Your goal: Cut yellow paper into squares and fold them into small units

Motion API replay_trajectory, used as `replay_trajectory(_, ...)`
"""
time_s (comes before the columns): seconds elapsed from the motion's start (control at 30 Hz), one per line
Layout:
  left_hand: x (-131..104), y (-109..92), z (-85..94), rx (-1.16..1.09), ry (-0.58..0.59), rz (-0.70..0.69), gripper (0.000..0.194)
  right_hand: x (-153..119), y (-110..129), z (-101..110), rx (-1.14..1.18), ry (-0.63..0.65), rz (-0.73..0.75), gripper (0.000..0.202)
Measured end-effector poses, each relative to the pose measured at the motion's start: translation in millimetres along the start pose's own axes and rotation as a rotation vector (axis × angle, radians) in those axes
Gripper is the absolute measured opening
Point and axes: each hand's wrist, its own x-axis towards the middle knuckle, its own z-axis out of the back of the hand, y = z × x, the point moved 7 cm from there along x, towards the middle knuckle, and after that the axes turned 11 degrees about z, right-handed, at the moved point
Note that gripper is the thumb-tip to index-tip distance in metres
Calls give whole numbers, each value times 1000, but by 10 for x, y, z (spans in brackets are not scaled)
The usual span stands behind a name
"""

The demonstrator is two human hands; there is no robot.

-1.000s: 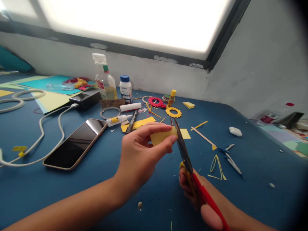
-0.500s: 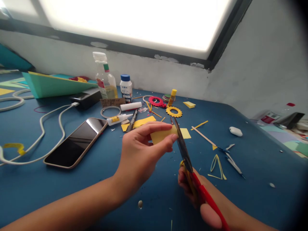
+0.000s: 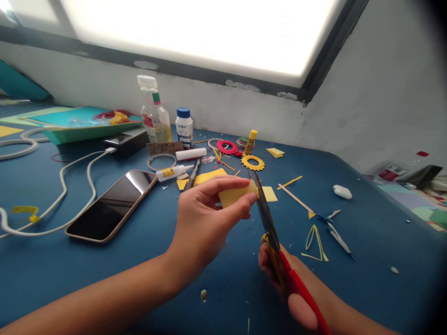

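Over the near part of a blue table [image 3: 384, 232], a left hand [image 3: 200, 228] pinches a small yellow paper piece [image 3: 233, 195] between thumb and fingertips, held up off the surface, probably so that its right-hand edge sticks out to meet the blades. The right hand [image 3: 267, 263] is wrapped around the handles of a pair of scissors [image 3: 268, 225], thumb on the red side, blades pointing up and away from the body; the tips stand slightly apart, though the angle makes it hard to tell whether the paper lies between the blades or merely against them. Gripping close to that edge would keep a thin sheet from bending. Just beyond the scissors, another yellow paper square [image 3: 270, 193] lies flat, near a yellow toothed ring [image 3: 253, 162] and a red one. A glue tube [image 3: 171, 173] and a marker [image 3: 192, 174] lie past the left hand, seemingly within easy reach, while a tall bottle [image 3: 153, 125] and a blue-capped jar [image 3: 184, 130] stand upright by the wall, likely out of the elbows' way. Left of the hands rests a phone [image 3: 111, 204], face up.
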Motion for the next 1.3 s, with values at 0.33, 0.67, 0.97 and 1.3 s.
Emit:
replay_trajectory(0.33,-7,-9,-4,-7,25,-40,18,27,-27,-13,6,72,-6,67)
replay_trajectory(0.67,-7,-4,-6,-17,39,-39,17,60,117,-44,5,109,15,68)
replay_trajectory(0.97,3,25,-2,-36,32,-2,15,-1,108,-13,86,36,-12,56)
replay_trajectory(1.3,100,175,-14,-25,92,155,26,42,129,52,334,-156,10,72)
